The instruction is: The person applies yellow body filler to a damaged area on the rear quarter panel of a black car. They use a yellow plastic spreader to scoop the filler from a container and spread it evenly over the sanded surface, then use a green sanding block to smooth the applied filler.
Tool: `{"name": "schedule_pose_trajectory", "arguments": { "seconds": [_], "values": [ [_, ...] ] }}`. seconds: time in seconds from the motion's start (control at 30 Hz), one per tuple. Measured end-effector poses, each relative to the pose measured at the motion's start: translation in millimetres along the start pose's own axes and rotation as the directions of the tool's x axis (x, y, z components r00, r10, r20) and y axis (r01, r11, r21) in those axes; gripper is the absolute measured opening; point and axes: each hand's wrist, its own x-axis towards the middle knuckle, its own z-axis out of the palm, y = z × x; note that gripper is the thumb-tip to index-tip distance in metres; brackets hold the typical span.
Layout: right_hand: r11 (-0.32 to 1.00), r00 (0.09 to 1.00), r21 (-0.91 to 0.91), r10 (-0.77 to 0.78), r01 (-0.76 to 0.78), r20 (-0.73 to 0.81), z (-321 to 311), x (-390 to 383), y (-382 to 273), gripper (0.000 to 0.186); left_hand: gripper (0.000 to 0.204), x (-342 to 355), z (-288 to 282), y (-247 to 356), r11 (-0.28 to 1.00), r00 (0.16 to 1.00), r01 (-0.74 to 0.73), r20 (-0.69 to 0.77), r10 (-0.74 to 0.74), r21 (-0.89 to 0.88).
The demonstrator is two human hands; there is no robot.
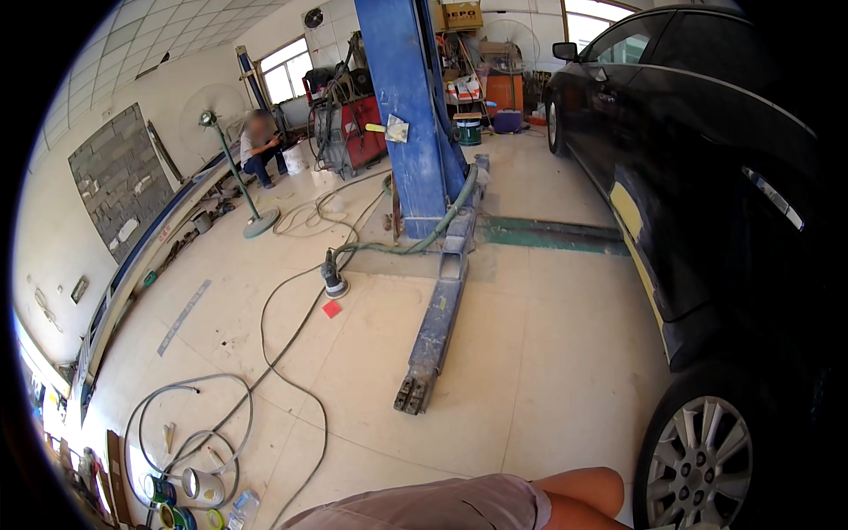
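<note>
Neither of my hands shows in the view. At the lower edge lie grey-brown cloth [424, 505] and a bent bare limb [583, 488] of mine, close to the rear wheel [702, 464] of a black car [707, 159]. Yellowish filler [627, 210] covers part of the car's lower side. On the floor ahead stands a sander [334, 278] joined to a green hose [424, 245]. A red square sheet [332, 309] lies beside it.
A blue lift post [406, 132] rises ahead, its metal arm [437, 318] reaching toward me. Hoses [252, 389] loop across the left floor, near cans [203, 486]. A fan stand [237, 172] and a seated person [261, 150] are at far left; a red machine [353, 132] stands behind.
</note>
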Motion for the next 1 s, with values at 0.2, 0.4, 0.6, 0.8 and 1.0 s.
{"name": "schedule_pose_trajectory", "arguments": {
  "seconds": [0.2,0.4,0.6,0.8,1.0],
  "values": [
    [0.822,0.924,0.424,0.351,-0.381,0.15,-12.6,1.0,3.6,0.031,0.025,4.9,-27.6,25.5,0.961,0.973,0.098,-0.179,-0.147,-0.258],
    [0.898,0.932,0.31,0.352,-0.312,-0.083,-63.3,-3.6,50.0,0.026,0.031,-2.5,-41.2,38.2,0.947,0.965,0.087,-0.208,-0.156,-0.308],
    [0.866,0.948,0.401,0.318,-0.298,0.018,-106.5,-13.7,79.1,0.032,0.041,-7.7,-43.6,49.0,0.957,0.977,0.086,-0.165,-0.136,-0.275],
    [0.892,1.0,-0.451,-0.01,0.001,-0.018,-155.6,-37.3,100.5,0.054,0.052,-29.8,-39.3,70.7,0.994,0.998,0.047,-0.025,-0.05,-0.097],
    [0.963,0.979,-0.173,0.205,-0.205,-0.015,-102.9,-43.8,32.0,0.035,0.051,-53.8,-25.2,66.1,0.919,0.909,-0.394,0.144,0.391,-0.008]
  ]
}}
